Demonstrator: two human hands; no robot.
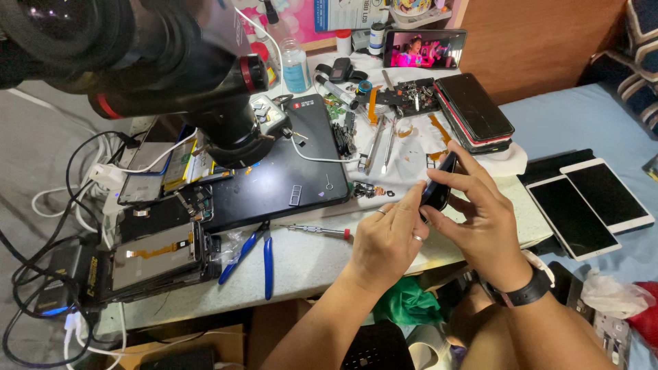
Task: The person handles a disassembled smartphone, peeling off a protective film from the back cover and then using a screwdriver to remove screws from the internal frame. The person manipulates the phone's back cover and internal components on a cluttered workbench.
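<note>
Cluttered white workbench (pixel 308 257), phone-repair mess, both hands busy on one dark handset near the right edge.

Right hand (pixel 480 216) wraps the black phone (pixel 439 188) from the right, fingers curled over its back, thumb under; a black watch (pixel 524 293) on that wrist. Left hand (pixel 387 240) closes in from the left, fingertips pinched against the phone's near edge, ring on one finger; the phone is held tilted, clear of the bench. Just left of the hands: red-handled screwdriver (pixel 319 231), blue-handled pliers (pixel 253 253). Black mat (pixel 274 171) behind them, microscope (pixel 171 62) looming far left. Tweezers (pixel 380 144) lie beyond the hands. Stack of dark phones (pixel 474 109) at far right, two white tablets (pixel 589 205) on blue cloth to the right. Opened phones (pixel 154 253) and cables at near left.
</note>
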